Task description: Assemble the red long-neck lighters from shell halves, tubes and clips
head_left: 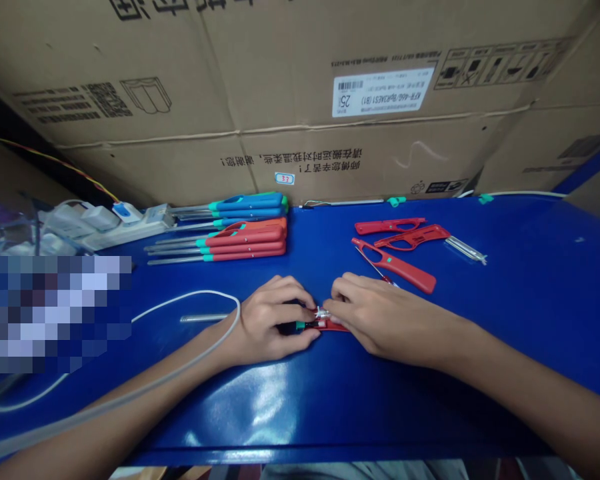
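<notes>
Holding a narrow red plastic lighter shell (pixel 337 326) low over a glossy blue tabletop (pixel 430 413), with the left hand (pixel 275 317) clamped about its green-collared end. Resting the right hand (pixel 365 313) just beside, fingertips at a small clear plastic part (pixel 323 313) on the shell; cannot tell whether pinching it. Showing left of the left hand, partly hidden by the wrist: a slim silver metal tube (pixel 203 319). Lying beyond the right hand: loose red plastic handle pieces (pixel 410 272) and shiny silver metal rods (pixel 466 250). Stacked beyond the left hand: long-nosed red, orange and blue plastic lighters (pixel 250 248), near a white plastic power strip (pixel 130 230). Standing behind: printed brown cardboard (pixel 280 87).
</notes>
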Available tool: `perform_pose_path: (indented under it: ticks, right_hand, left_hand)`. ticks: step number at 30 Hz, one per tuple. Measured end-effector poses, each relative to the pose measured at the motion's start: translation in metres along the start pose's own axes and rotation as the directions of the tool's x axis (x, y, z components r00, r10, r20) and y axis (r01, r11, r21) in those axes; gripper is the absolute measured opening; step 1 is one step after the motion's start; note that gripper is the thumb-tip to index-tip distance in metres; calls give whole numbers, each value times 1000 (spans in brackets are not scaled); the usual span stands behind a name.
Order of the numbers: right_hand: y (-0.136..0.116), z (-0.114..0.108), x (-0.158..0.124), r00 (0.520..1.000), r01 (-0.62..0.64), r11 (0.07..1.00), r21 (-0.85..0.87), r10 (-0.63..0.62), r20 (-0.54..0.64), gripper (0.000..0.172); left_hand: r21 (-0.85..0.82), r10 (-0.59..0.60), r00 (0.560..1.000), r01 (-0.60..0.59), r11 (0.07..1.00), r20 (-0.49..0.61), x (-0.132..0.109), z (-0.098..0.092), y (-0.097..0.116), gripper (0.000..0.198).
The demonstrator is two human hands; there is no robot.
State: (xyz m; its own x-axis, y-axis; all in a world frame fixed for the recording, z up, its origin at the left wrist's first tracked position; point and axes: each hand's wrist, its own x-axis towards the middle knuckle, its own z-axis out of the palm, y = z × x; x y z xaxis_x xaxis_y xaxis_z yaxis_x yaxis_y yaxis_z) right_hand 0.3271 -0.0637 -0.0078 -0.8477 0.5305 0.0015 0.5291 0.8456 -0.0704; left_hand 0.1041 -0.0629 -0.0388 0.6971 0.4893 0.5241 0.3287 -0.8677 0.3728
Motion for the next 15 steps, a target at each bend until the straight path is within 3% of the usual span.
perform_pose_path:
  ticks: [15]
  right_hand:
    - [0, 0, 0, 999, 1, 1000, 26, 0, -48, 16]
  left_hand:
    - [-10, 12, 1000, -12, 1000, 7, -1, -1, 0, 9]
